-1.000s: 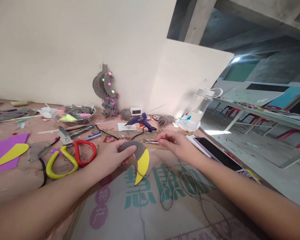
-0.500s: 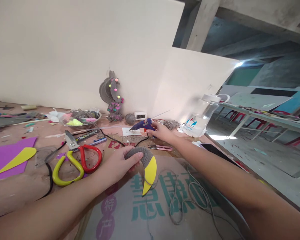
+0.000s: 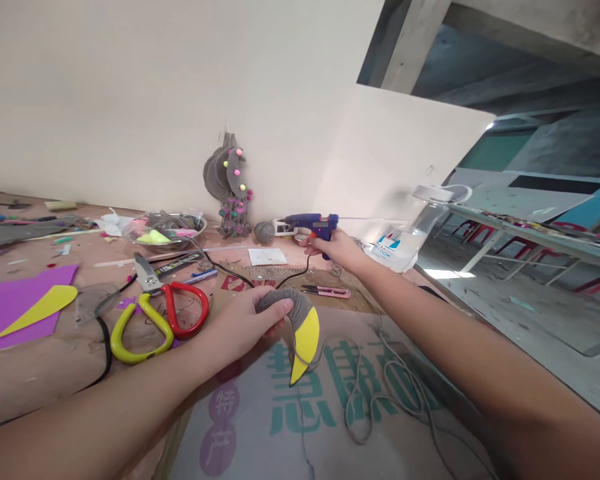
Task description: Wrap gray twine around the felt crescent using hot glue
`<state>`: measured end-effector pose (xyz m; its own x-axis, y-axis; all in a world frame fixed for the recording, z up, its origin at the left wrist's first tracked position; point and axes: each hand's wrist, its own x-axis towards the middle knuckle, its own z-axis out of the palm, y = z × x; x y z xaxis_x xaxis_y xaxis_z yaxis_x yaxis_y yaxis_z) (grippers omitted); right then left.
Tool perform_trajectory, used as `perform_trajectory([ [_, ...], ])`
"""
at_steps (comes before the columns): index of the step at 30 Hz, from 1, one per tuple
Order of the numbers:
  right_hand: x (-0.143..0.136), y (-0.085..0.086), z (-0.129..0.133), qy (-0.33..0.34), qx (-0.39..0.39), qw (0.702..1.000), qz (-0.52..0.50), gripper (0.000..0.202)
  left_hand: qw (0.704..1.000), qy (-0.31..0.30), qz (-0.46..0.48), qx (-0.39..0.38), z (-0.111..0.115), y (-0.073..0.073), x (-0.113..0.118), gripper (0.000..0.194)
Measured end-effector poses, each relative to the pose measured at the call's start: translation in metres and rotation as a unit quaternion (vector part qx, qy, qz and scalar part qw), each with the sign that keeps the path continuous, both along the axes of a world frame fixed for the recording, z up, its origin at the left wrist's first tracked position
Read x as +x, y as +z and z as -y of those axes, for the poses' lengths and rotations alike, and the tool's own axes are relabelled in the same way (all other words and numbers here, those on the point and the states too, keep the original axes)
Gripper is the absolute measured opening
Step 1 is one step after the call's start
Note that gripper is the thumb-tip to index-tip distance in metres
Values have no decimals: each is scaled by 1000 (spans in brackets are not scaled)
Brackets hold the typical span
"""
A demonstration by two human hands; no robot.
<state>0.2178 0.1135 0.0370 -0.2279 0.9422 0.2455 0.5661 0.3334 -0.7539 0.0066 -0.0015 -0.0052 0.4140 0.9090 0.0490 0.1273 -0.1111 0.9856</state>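
Note:
Between the thumb and fingers of my left hand [image 3: 260,317] is a yellow crescent [image 3: 307,337], its upper part wound with grey yarn and its bare tip pointing down. Loose grey yarn [image 3: 360,400] trails from it across the printed sheet. My right hand [image 3: 333,245] grips a blue glue gun [image 3: 310,223], raised above the table with its nozzle to the left. Below the nozzle lies a small white card [image 3: 267,257]. Pink thread snips [image 3: 326,291] rest between my two hands.
Large scissors [image 3: 163,313] with yellow and red handles lie left, near purple foam [image 3: 25,303]. A bowl of craft bits [image 3: 165,230] stands behind them. Against the wall hangs a grey moon ornament [image 3: 230,183]. A water jug [image 3: 400,233] stands at the right.
My right hand has lifted the glue gun off the white card and turned it nearly level. My left hand still holds the crescent in much the same place. The view has shifted slightly.

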Motion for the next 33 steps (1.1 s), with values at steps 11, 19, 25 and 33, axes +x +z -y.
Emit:
perform_trajectory([
  [11,33,5,112,6,-18,998,-62,27,998,55,-7,7,-1,0,-1,27],
  [19,32,-23,152,36,-71,997,17,25,986,91,-118,80,1,2,-5,32],
  [25,27,-21,156,43,-74,996,36,22,983,103,-137,63,2,4,-5,31],
  [33,23,-23,157,55,-123,991,19,25,977,107,-154,101,2,4,-6,29],
])
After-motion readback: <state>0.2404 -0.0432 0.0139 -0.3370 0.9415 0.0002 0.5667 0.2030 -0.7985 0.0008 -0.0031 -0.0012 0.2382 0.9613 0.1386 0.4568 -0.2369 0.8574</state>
